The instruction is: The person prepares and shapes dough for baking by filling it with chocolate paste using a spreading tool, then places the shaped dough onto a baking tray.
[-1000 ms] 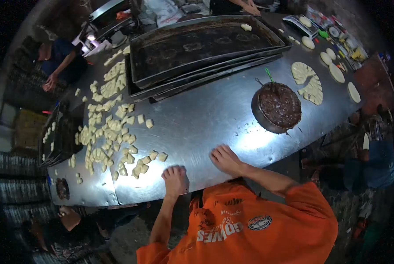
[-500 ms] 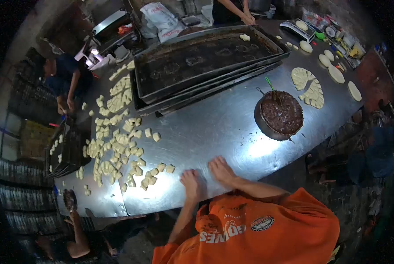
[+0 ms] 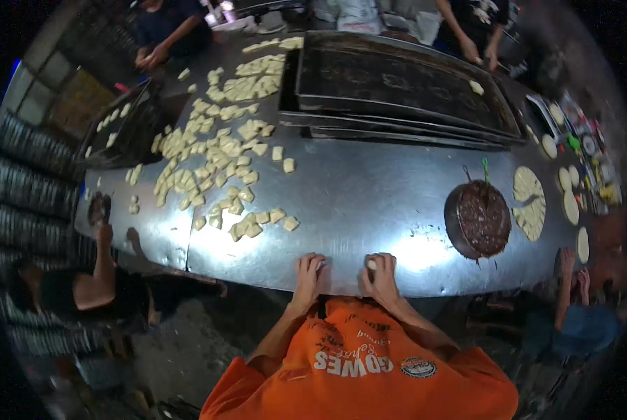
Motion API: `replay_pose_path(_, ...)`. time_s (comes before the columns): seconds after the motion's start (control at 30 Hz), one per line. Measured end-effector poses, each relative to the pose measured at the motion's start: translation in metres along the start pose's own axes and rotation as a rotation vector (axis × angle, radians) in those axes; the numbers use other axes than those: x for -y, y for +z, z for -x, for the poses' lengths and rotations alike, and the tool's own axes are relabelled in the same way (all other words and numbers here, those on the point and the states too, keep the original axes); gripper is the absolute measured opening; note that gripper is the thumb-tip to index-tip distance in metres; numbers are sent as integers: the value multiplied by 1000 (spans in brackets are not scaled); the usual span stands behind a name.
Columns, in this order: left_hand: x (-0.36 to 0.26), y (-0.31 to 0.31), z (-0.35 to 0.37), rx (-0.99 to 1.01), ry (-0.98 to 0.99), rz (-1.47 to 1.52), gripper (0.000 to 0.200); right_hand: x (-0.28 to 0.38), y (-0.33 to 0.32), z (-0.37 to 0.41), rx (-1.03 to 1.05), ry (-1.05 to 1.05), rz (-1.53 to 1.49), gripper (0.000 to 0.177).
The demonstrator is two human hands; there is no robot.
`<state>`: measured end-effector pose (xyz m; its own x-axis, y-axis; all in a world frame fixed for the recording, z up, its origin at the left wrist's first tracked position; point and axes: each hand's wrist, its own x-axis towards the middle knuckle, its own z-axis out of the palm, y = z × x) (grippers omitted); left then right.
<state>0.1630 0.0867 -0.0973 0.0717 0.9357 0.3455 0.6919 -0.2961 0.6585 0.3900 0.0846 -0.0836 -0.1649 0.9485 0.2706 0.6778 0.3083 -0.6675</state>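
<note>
My left hand (image 3: 308, 278) is curled on the steel table (image 3: 348, 203) near its front edge. A small pale piece of dough (image 3: 321, 265) peeks out at its fingertips. Beside it, a short gap away, my right hand (image 3: 381, 277) is also closed, with another pale dough piece (image 3: 371, 265) showing by the thumb. Most of both pieces is hidden by the fingers. Many cut dough pieces (image 3: 215, 164) lie scattered to the left, the closest one (image 3: 290, 223) just beyond my left hand. To the right stands a round pot of dark brown filling (image 3: 484, 220) with a green-handled utensil (image 3: 485, 168).
Stacked black baking trays (image 3: 397, 129) take up the back. Flattened dough (image 3: 529, 210), dough ovals (image 3: 571, 208) and a scale (image 3: 543, 115) are at the right. Other people work around the table: a hand (image 3: 161, 54) back left, an arm (image 3: 103, 259) left, hands (image 3: 583, 280) right.
The view has swung so the table sits more level. My hands, flatter and stretched forward before, are now curled closer to the table edge, with pale dough showing at the fingers.
</note>
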Motion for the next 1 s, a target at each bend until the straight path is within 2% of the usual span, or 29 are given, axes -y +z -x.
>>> replay_pose_path(0.03,1,-11,2,-22,-62,34,18,-1,-11,4,-12,36,0,27)
replay_pose_path(0.07,1,-19,3,-39,-125,71,21,-4,-17,0,41,127,-28,32)
replay_pose_path(0.13,-8,-20,-17,-177,-243,146,25,-14,-27,-28,158,174,-121,32)
replay_pose_path(0.2,-11,-3,-42,-148,-239,441,23,-12,-31,-80,155,211,-80,29)
replay_pose_path(0.27,-15,-11,-78,117,22,262,26,-8,-30,-130,123,3,-8,27)
replay_pose_path(0.3,6,-18,-94,79,23,60,31,0,-24,-142,129,-10,-5,27)
replay_pose_path(0.37,58,-41,-116,-28,-9,-359,41,35,5,-175,-41,-304,147,28)
replay_pose_path(0.4,77,-48,-116,22,-100,-582,42,44,28,-175,26,-315,43,30)
replay_pose_path(0.5,95,-66,-109,-12,-67,-653,41,57,112,-159,205,-364,-128,31)
replay_pose_path(0.57,88,-77,-106,222,-234,-421,36,70,123,-149,243,-328,-152,32)
replay_pose_path(0.6,82,-79,-96,141,-256,-360,35,74,126,-144,293,-292,-174,32)
replay_pose_path(0.67,57,-82,-66,-29,-311,-215,35,77,105,-128,298,-154,-274,29)
replay_pose_path(0.7,54,-80,-45,-80,-262,-181,38,80,79,-114,280,-143,-258,29)
replay_pose_path(0.77,45,-76,-1,1,-270,-114,43,65,31,-76,224,-169,-177,31)
replay_pose_path(0.83,40,-83,27,189,-171,-44,43,24,-2,-27,223,-226,-57,40)
replay_pose_path(0.9,48,-75,23,188,-145,-116,41,-3,-25,-19,257,-268,7,45)
replay_pose_path(0.93,55,-72,18,216,-99,-188,39,-10,-32,-21,339,-242,43,45)
replay_pose_path(0.97,56,-64,1,191,-31,-289,38,8,-42,-28,417,-208,76,46)
replay_pose_path(1.0,56,-54,-17,181,14,-336,36,25,-47,-42,401,-299,134,46)
